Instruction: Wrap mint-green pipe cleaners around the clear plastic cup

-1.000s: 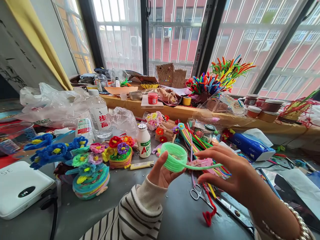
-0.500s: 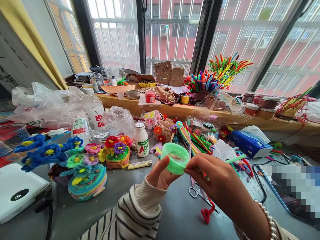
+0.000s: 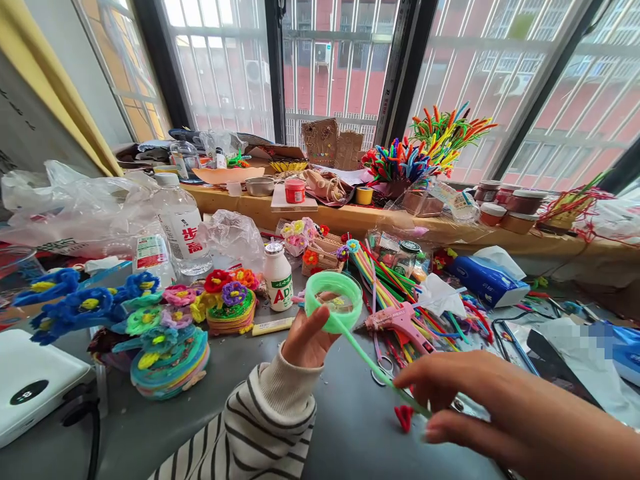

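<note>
My left hand [image 3: 306, 339], in a striped sleeve, is closed on a round clear cup wound with light green pipe cleaner [image 3: 334, 300], held above the grey table [image 3: 350, 433]. The loose green tail [image 3: 370, 363] runs down and right from the cup. My right hand [image 3: 480, 413] pinches that tail near its far end, low at the right of the view. A pink glue gun [image 3: 400, 321] and scissors [image 3: 383, 367] lie on the table just behind the tail.
Stacked pipe-cleaner flower coasters [image 3: 167, 347] and blue flowers [image 3: 75, 303] sit left. A small white bottle [image 3: 278, 275], water bottle [image 3: 181, 223], loose coloured pipe cleaners [image 3: 390, 280], a tissue pack [image 3: 487, 277] and a white device [image 3: 30, 380] crowd the table. The wooden sill [image 3: 350, 217] holds jars and bundles.
My right hand has pulled away from the cup, down and to the right, drawing the green tail out straight. The cup has shifted slightly left; the glue gun is now uncovered.
</note>
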{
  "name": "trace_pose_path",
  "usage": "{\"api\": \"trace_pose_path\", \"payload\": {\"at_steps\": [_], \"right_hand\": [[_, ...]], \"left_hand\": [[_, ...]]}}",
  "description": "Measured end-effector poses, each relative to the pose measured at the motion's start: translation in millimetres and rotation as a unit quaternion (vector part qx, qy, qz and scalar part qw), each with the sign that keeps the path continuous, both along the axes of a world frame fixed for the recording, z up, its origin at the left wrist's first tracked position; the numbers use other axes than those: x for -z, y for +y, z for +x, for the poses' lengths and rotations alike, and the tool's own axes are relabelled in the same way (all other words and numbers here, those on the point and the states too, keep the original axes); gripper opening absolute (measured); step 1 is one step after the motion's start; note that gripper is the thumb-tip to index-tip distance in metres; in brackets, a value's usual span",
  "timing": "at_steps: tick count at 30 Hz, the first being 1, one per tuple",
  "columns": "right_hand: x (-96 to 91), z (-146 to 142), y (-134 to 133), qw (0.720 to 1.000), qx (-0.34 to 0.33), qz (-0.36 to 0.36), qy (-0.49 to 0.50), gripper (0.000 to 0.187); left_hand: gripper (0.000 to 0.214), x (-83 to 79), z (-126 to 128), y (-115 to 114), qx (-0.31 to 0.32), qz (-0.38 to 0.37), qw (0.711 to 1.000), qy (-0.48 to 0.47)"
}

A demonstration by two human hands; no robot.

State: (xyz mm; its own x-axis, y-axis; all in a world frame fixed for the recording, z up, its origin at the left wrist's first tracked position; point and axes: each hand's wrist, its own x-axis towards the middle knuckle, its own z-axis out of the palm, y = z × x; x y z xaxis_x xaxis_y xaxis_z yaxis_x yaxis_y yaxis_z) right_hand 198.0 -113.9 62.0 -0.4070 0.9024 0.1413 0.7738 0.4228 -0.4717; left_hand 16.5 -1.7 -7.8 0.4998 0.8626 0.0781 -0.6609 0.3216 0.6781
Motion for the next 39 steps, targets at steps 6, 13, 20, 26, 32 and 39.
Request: {"api": "trace_pose_path", "payload": {"at_steps": [6, 13, 20, 26, 32, 39], "right_hand": [[32.3, 38, 18, 0.98, 0.133, -0.133, 0.067, 0.048], [98.4, 25, 61, 0.924, 0.376, 0.033, -0.061, 0.035], [107.7, 18, 74, 0.904, 0.414, 0.047, -0.094, 0.022], [114.0, 18, 72, 0.897, 0.43, 0.08, -0.063, 0.019], [106.5, 19, 58, 0.875, 0.462, 0.144, 0.016, 0.035], [85.7, 16, 47, 0.824, 0.512, 0.209, 0.127, 0.052]], "left_hand": [[0.041, 4.4, -5, -6, 0.075, 0.083, 0.991, -0.071], [0.054, 4.8, -11, 1, 0.133, 0.088, 0.983, -0.087], [0.045, 4.4, -12, 11, 0.132, 0.023, 0.985, -0.105], [0.043, 4.7, -12, 15, 0.14, -0.042, 0.981, -0.13], [0.043, 8.7, -8, 13, 0.101, -0.044, 0.987, -0.113], [0.042, 10.1, -3, 5, 0.103, 0.011, 0.989, -0.11]]}}
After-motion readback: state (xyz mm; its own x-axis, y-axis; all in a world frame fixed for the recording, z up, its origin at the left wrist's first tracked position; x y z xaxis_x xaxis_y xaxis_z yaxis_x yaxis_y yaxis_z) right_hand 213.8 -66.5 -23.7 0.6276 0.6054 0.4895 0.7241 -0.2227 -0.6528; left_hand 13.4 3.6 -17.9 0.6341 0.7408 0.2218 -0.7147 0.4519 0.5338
